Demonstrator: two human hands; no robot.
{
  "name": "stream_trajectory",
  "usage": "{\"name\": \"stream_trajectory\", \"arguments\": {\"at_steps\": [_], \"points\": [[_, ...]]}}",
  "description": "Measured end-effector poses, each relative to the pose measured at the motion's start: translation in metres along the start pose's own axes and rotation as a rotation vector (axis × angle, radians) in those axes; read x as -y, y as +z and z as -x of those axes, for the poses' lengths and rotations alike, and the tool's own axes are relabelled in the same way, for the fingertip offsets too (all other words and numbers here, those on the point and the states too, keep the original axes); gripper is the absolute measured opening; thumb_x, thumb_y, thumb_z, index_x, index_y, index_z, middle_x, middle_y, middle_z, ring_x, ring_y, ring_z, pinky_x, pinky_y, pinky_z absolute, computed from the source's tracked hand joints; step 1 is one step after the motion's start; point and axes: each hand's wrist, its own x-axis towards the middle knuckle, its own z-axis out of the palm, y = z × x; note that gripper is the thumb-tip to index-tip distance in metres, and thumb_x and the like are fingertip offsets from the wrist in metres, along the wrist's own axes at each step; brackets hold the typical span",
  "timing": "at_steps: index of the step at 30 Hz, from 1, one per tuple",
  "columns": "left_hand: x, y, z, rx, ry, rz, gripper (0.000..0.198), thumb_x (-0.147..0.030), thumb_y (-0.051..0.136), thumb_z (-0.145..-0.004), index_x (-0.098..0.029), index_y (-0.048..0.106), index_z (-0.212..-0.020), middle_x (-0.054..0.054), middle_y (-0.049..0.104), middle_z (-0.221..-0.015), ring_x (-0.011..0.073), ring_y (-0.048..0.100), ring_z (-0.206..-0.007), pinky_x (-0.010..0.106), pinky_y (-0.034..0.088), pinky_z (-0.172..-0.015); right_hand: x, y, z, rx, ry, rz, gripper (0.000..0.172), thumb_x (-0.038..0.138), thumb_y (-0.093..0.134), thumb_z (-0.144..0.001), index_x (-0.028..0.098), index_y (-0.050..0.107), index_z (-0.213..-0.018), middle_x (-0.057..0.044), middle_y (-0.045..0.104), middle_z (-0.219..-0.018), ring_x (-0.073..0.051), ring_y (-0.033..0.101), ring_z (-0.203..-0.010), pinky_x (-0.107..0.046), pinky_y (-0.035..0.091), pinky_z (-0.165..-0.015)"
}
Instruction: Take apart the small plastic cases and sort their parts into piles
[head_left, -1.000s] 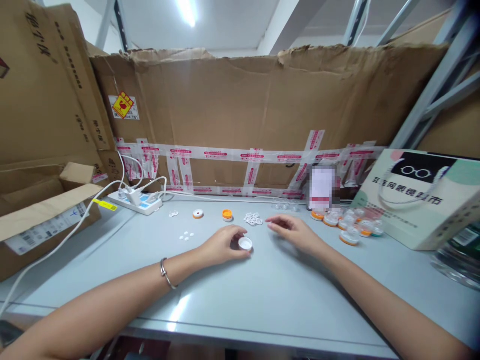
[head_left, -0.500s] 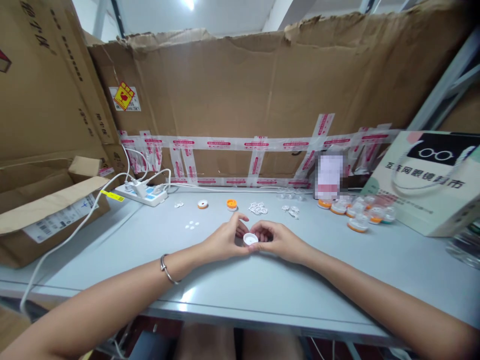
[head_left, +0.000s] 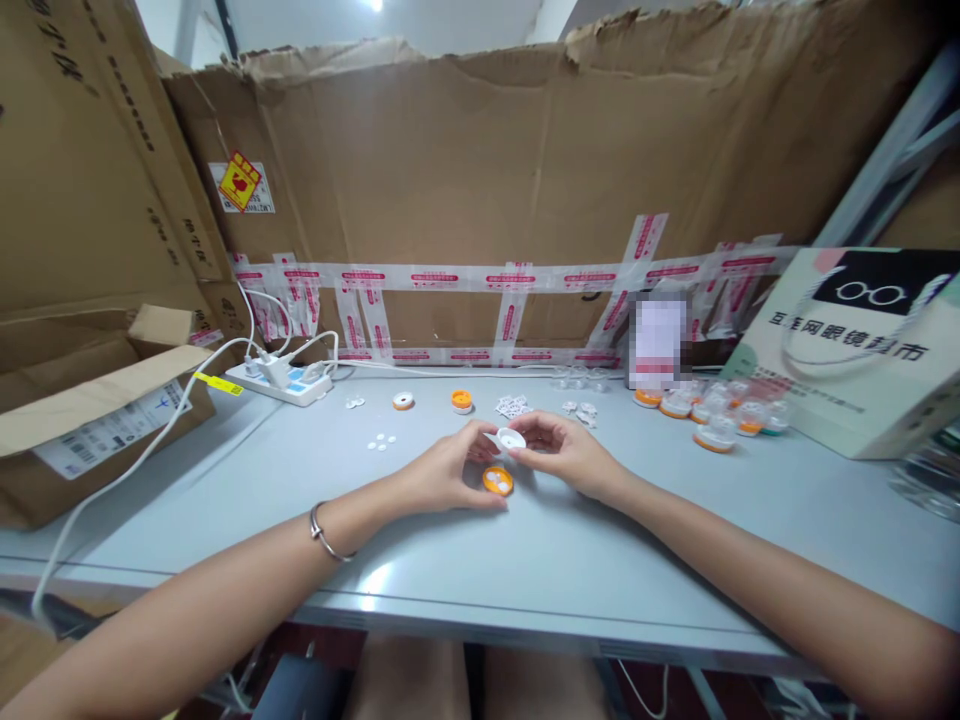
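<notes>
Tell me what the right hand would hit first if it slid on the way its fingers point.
The right hand, pinching a white cap, points toward the left hand; that hand's fingers would likely come first, almost at once. The gap between them is unclear.

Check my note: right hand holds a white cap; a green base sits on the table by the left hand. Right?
No: the head view shows the base is orange, not green. The right hand holds the white cap; the left hand is beside the base.
</notes>
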Motion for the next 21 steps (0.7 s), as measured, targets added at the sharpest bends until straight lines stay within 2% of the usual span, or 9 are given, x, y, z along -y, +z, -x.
{"name": "stream_trajectory", "arguments": {"at_steps": [3, 5, 9, 15, 18, 21], "points": [[-0.005, -0.006, -0.001, -0.15, 0.007, -0.111, 0.064, -0.029, 0.073, -0.063, -0.018, 0.039, -0.115, 0.01, 0.052, -0.108, 0.0192, 0.053, -0.096, 0.036, 0.045, -0.085, 0.001, -0.002, 0.0, -0.039, -0.042, -0.006, 0.032, 0.033, 0.065, -0.066, 0.018, 0.056, -0.093, -0.006, 0.06, -0.095, -0.016, 0.058, -0.081, -0.034, 0.047, -0.08], [-0.007, -0.01, -0.001, -0.215, 0.067, -0.188, 0.051, -0.028, 0.068, -0.069, -0.019, 0.043, -0.113, 0.01, 0.052, -0.109, 0.0188, 0.052, -0.096, 0.035, 0.046, -0.081, 0.002, -0.001, 0.001, -0.062, -0.074, 0.0, 0.034, 0.031, 0.065, -0.066, 0.018, 0.056, -0.096, -0.006, 0.06, -0.098, -0.017, 0.059, -0.085, -0.036, 0.047, -0.084], [-0.01, -0.011, -0.001, -0.194, 0.257, -0.32, 0.014, -0.019, 0.054, -0.081, -0.019, 0.057, -0.095, 0.006, 0.054, -0.101, 0.0164, 0.052, -0.096, 0.033, 0.045, -0.083, 0.006, 0.003, 0.003, -0.042, -0.12, 0.003, 0.033, 0.031, 0.064, -0.068, 0.018, 0.056, -0.097, -0.006, 0.062, -0.095, -0.018, 0.06, -0.086, -0.038, 0.047, -0.086], [-0.007, -0.008, -0.003, -0.21, 0.328, -0.468, 0.013, -0.015, 0.047, -0.084, -0.017, 0.06, -0.084, 0.006, 0.056, -0.09, 0.0144, 0.054, -0.085, 0.027, 0.046, -0.076, 0.007, 0.009, 0.003, 0.012, -0.134, -0.053, 0.032, 0.03, 0.064, -0.069, 0.02, 0.053, -0.097, -0.006, 0.061, -0.097, -0.018, 0.06, -0.088, -0.039, 0.047, -0.087], [-0.005, -0.027, -0.005, -0.261, 0.296, -0.566, 0.015, -0.015, 0.046, -0.084, -0.016, 0.06, -0.08, 0.005, 0.058, -0.084, 0.015, 0.055, -0.081, 0.028, 0.044, -0.074, 0.005, 0.005, -0.001, -0.078, -0.107, -0.091, 0.039, 0.034, 0.064, -0.068, 0.021, 0.049, -0.102, -0.008, 0.057, -0.106, -0.018, 0.059, -0.092, -0.038, 0.047, -0.087], [0.003, -0.057, -0.007, -0.362, 0.109, -0.636, 0.011, -0.015, 0.051, -0.08, -0.015, 0.06, -0.075, 0.004, 0.058, -0.079, 0.0144, 0.054, -0.075, 0.026, 0.044, -0.069, 0.003, -0.005, -0.005, -0.192, -0.031, -0.099, 0.039, 0.04, 0.062, -0.069, 0.021, 0.05, -0.1, -0.009, 0.059, -0.104, -0.019, 0.059, -0.091, -0.039, 0.048, -0.083]]}}
